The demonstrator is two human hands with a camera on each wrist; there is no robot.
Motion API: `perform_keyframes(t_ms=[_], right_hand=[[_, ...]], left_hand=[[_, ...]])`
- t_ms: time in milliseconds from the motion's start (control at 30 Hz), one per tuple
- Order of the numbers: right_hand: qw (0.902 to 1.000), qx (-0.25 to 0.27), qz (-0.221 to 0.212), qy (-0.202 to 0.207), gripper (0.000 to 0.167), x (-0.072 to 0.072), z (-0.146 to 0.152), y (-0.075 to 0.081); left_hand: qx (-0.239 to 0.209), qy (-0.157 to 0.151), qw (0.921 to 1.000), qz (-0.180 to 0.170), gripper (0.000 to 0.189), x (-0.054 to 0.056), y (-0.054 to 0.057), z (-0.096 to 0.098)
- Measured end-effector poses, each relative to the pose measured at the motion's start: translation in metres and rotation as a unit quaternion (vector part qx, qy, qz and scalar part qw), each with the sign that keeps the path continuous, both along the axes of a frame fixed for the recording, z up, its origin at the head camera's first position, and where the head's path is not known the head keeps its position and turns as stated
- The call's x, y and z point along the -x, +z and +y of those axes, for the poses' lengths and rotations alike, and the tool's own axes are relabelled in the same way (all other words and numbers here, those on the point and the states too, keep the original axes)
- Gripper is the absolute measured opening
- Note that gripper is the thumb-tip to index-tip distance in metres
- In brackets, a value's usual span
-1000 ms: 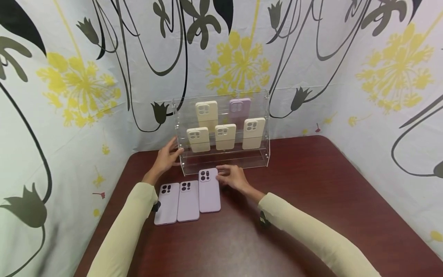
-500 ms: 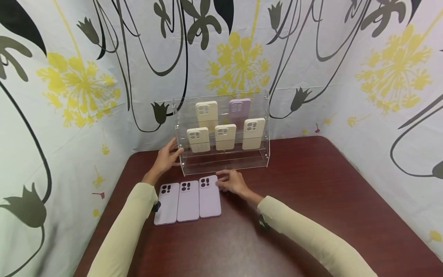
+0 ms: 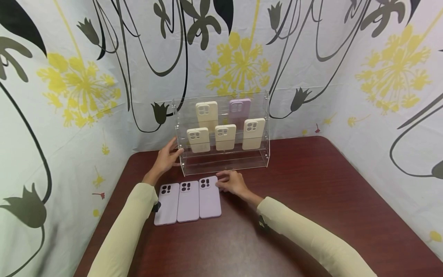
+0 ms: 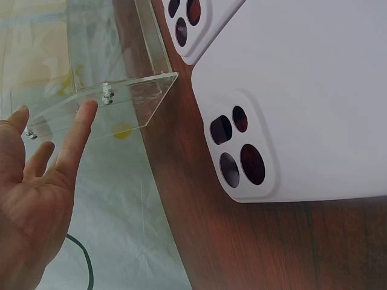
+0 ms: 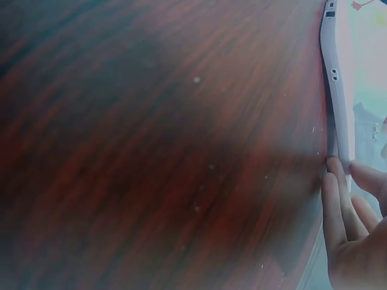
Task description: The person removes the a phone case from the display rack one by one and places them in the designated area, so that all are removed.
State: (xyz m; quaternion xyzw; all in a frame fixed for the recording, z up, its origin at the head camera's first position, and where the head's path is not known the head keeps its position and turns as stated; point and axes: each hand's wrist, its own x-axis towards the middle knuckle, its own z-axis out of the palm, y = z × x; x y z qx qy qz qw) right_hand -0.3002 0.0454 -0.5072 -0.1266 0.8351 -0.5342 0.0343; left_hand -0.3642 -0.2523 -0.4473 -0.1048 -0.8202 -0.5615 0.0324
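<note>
Phone cases (image 3: 188, 202), 3 abreast: right hand (image 3: 232, 182) pinches the end case's (image 3: 210, 198) edge; left hand (image 3: 166, 157) (loose, beside clear stand (image 3: 221, 157)) grips nothing. Sideways tug could skew the row.

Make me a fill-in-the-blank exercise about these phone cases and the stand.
On the table, ____ purple cases lie side by side.
The clear stand holds one purple case and ____ cream cases.
The right hand touches the case at the table row's ____-hand end.
Missing words: three; four; right.
</note>
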Motion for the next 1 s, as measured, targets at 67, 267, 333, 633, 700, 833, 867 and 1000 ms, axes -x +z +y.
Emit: perform_keyframes(t_ms=[67, 267, 333, 633, 700, 833, 867, 1000], right_hand=[[1.0, 0.001, 0.001, -0.002, 0.04, 0.0, 0.0, 0.0], [0.9999, 0.014, 0.002, -0.003, 0.039, -0.001, 0.002, -0.001], [0.9999, 0.016, 0.004, -0.005, 0.039, -0.001, 0.003, -0.001], [0.9997, -0.002, 0.02, -0.01, 0.038, 0.003, 0.011, 0.001], [0.9996, -0.004, 0.026, -0.012, 0.038, 0.005, 0.014, 0.002], [0.9991, -0.009, 0.039, -0.016, 0.038, 0.008, 0.023, 0.007], [0.9988, -0.013, 0.044, -0.018, 0.038, 0.01, 0.025, 0.008], [0.9962, -0.038, 0.072, -0.03, 0.037, 0.014, 0.034, 0.015]], left_hand=[[0.001, 0.0, 1.0, -0.001, 0.072, -0.001, 0.0, 0.0], [-0.014, -0.004, 0.9999, -0.009, 0.073, -0.003, 0.004, 0.001], [-0.013, -0.005, 0.9998, -0.011, 0.073, -0.006, 0.008, 0.002], [-0.001, 0.004, 1.0, -0.004, 0.073, -0.002, 0.0, 0.0], [-0.002, 0.003, 1.0, -0.003, 0.073, -0.002, 0.001, 0.0], [-0.001, 0.004, 1.0, -0.004, 0.073, -0.002, 0.001, 0.0], [0.001, 0.005, 1.0, -0.004, 0.073, -0.001, 0.001, 0.0], [0.009, 0.01, 0.9999, -0.006, 0.073, -0.001, 0.0, -0.001]])
